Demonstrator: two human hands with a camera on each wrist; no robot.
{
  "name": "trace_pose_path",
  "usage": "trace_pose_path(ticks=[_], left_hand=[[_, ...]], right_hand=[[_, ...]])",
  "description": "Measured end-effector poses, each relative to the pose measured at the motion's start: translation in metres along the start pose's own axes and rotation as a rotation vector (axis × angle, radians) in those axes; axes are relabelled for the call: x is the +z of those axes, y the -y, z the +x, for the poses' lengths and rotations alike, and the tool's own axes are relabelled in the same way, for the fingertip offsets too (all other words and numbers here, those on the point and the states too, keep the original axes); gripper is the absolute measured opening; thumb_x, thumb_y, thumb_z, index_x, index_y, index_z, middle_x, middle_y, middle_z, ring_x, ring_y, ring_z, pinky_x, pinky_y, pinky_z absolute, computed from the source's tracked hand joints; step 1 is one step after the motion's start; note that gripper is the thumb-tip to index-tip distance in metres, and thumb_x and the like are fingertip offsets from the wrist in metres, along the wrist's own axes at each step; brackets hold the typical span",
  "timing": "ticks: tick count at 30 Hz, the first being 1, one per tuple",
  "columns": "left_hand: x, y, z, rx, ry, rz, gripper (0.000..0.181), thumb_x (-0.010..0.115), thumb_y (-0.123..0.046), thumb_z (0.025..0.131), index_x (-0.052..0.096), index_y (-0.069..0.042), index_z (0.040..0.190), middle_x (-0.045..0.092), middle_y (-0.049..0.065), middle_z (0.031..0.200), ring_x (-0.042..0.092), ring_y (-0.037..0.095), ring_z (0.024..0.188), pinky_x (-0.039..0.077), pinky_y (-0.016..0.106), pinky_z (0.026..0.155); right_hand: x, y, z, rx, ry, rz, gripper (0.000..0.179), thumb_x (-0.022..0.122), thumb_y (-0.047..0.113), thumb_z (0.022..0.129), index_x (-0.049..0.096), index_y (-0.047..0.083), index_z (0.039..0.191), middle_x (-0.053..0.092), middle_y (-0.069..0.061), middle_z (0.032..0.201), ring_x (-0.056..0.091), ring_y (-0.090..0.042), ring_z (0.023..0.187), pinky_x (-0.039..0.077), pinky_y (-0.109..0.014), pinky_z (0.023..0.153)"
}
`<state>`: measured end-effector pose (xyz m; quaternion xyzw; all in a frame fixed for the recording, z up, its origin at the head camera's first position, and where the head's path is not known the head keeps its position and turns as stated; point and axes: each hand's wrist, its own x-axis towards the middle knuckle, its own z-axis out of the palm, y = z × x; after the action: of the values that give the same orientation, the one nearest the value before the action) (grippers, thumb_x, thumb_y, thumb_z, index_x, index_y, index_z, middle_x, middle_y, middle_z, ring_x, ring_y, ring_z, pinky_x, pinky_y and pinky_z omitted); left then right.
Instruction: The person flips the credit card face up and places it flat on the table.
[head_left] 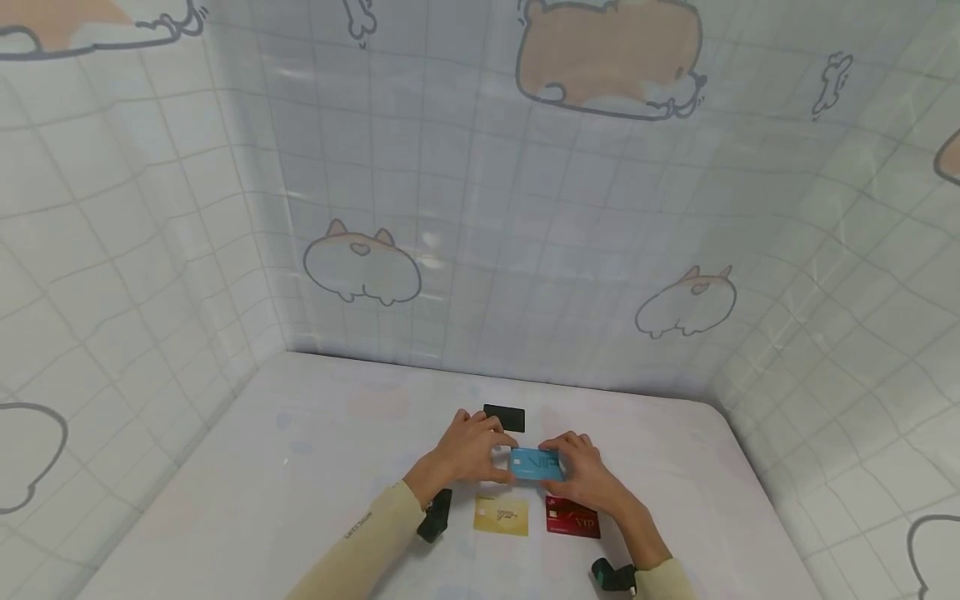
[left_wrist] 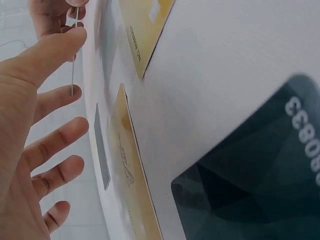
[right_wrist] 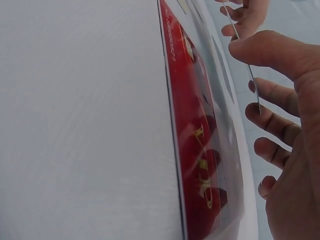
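A light blue VIP card is held up level between both hands in the head view. My left hand pinches its left end between thumb and forefinger, the other fingers spread apart. At its right end my right hand grips it, thumb on the near edge and fingers on the far edge. Both wrist views show the card edge-on as a thin line. Below it lie a yellow card and a red VIP card. A black card lies beyond the left hand.
In the left wrist view, a dark green numbered card lies close to the camera, beside two yellow cards. Dark devices sit at the left wrist and right wrist. A patterned curtain surrounds the white table.
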<state>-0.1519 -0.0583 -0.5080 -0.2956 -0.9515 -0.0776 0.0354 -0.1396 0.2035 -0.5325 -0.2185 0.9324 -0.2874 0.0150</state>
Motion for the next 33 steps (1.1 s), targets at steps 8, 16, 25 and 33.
trace_pose_path(ticks=[8,16,25,33], left_hand=[[0.001,0.0,-0.002,-0.004,0.022,0.036,0.057,0.071,-0.074,0.076,0.069,-0.043,0.124,0.061,-0.013,0.111,0.048,0.013,0.099,0.034,0.04,0.084],[0.003,-0.003,-0.003,-0.01,0.043,0.022,0.055,0.075,-0.068,0.076,0.071,-0.038,0.122,0.065,-0.015,0.111,0.049,0.013,0.098,0.035,0.041,0.086],[-0.001,-0.006,-0.005,-0.004,0.065,0.027,0.054,0.076,-0.065,0.077,0.072,-0.034,0.121,0.066,-0.012,0.115,0.05,0.015,0.101,0.035,0.042,0.089],[-0.004,-0.009,-0.009,-0.006,0.087,0.017,0.051,0.079,-0.062,0.076,0.075,-0.033,0.118,0.066,-0.012,0.117,0.05,0.015,0.102,0.035,0.042,0.09]], right_hand=[[0.001,0.002,-0.003,0.046,0.006,-0.032,0.054,0.084,0.042,0.075,0.064,0.029,0.124,0.056,0.008,0.119,0.043,-0.017,0.114,0.038,-0.053,0.099],[0.007,0.002,-0.004,0.047,0.006,-0.101,0.054,0.082,0.046,0.075,0.065,0.029,0.123,0.057,0.007,0.117,0.045,-0.017,0.112,0.039,-0.049,0.093],[0.004,0.01,-0.008,0.061,0.025,-0.111,0.054,0.083,0.045,0.075,0.066,0.027,0.123,0.055,0.007,0.118,0.045,-0.017,0.112,0.04,-0.047,0.091],[0.006,0.016,-0.012,0.072,0.046,-0.111,0.054,0.083,0.047,0.074,0.068,0.027,0.122,0.056,0.008,0.117,0.044,-0.017,0.112,0.04,-0.048,0.09]])
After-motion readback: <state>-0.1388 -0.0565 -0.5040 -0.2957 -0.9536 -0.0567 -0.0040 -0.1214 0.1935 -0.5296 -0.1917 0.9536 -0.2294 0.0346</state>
